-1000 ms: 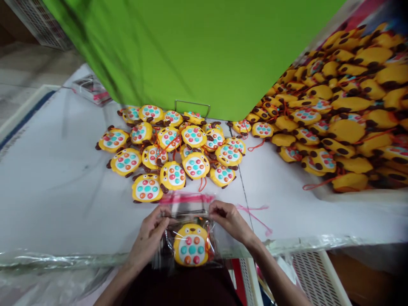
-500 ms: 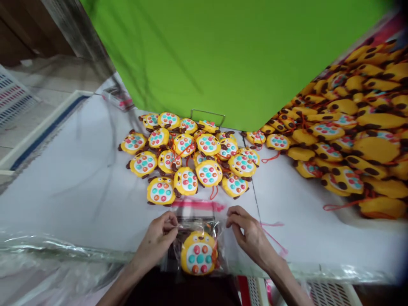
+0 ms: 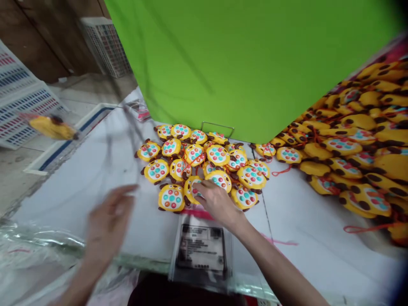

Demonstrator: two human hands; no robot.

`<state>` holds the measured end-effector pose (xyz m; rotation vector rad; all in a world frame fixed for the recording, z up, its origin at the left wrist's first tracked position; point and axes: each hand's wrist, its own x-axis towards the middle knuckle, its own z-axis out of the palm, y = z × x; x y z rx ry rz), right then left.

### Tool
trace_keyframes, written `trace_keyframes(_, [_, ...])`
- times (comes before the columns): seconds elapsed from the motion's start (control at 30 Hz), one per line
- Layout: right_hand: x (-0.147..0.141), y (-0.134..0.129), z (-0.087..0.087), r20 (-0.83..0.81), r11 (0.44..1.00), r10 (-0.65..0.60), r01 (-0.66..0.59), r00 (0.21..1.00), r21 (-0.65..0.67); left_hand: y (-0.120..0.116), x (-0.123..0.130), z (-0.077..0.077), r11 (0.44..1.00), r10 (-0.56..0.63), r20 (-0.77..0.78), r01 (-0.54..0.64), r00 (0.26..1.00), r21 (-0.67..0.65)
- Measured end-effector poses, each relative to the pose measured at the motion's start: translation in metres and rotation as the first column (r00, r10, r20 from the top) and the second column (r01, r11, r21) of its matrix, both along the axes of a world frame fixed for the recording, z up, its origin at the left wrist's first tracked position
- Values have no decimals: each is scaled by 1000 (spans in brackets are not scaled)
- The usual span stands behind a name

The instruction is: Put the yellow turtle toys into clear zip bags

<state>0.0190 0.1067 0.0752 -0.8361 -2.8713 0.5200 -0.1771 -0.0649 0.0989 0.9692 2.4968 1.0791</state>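
My right hand [image 3: 216, 202] reaches into the pile, its fingers closed on a yellow animal-faced push-button toy [image 3: 190, 196] at the pile's near side. Left of it, my left hand [image 3: 110, 223] is blurred above the table, fingers stretched out and nothing in them. A bagged yellow toy [image 3: 52, 127] hangs in mid-air past the table's left edge, smeared by motion. Below my right hand, a clear zip bag [image 3: 202, 250] with a pink top strip and a black printed panel lies at the front edge. Several more toys [image 3: 172, 198] with coloured buttons and brown ears surround the gripped one.
A large heap of the same toys [image 3: 347, 144] fills the right side. Behind the pile stands a tall green panel [image 3: 242, 63] with a wire loop [image 3: 216, 124] at its foot. White slatted crates [image 3: 35, 100] stand on the floor at left. Clear plastic sheeting [image 3: 41, 242] covers the front edge.
The bagged toy has left the front edge and is in the air at left. My left hand has swung left; my right hand has moved forward onto a toy. The view has shifted left.
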Motion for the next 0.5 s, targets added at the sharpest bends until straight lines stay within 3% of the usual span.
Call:
trace_keyframes(0.03, [-6,1,0,28,1000,2,-2,1000,1,8,19,-11,994,-111,180,105,977,42])
trace_keyframes(0.07, [-10,1,0,45,1000,0,0,999,2,17,38,-22,974,-222,368,192,903,118])
trace_keyframes(0.13, [-12,-1,-1,47,1000,-9,9,999,7,31,69,-38,952,-306,600,227,739,206])
trace_keyframes(0.2, [-9,-7,1,-13,1000,-31,30,999,-5,41,88,-45,947,-317,681,178,660,268])
trace_keyframes(0.3, [2,-22,7,-170,995,-72,59,983,-83,47,97,-45,928,-348,666,142,660,343])
trace_keyframes(0.4, [18,-33,14,-304,983,-78,22,949,-184,43,94,-49,956,-255,710,61,657,287])
trace_keyframes(0.5, [35,-29,23,-416,976,-128,39,900,-215,35,87,-56,969,-240,828,67,507,239])
